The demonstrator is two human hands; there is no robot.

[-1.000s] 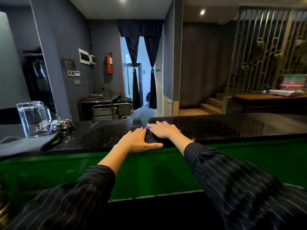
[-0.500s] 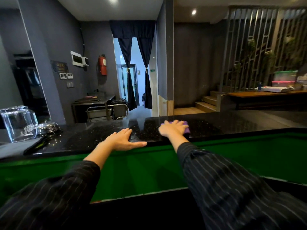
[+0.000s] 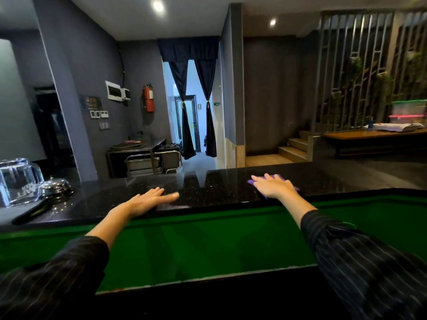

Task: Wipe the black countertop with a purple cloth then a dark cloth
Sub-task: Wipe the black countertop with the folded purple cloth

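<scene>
My right grip (image 3: pixel 275 186) covers most of the purple cloth (image 3: pixel 278 177). The glass pitcher (image 3: pixel 17 181) is cut by the left edge; its lettering is unreadable.

bell (image 3: pixel 55 187) right of jug (image 3: pixel 17 181) — on countertop (image 3: pixel 219 185)

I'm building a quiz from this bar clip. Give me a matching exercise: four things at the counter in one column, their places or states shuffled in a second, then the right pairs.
Things
1. purple cloth
2. left hand
3. service bell
4. glass pitcher

Places or states
A. upside down at the far left of the countertop
B. pressed flat under the right hand
C. bare, palm down near the counter's front edge
D. just right of the pitcher

Pairs: 1-B, 2-C, 3-D, 4-A
</scene>
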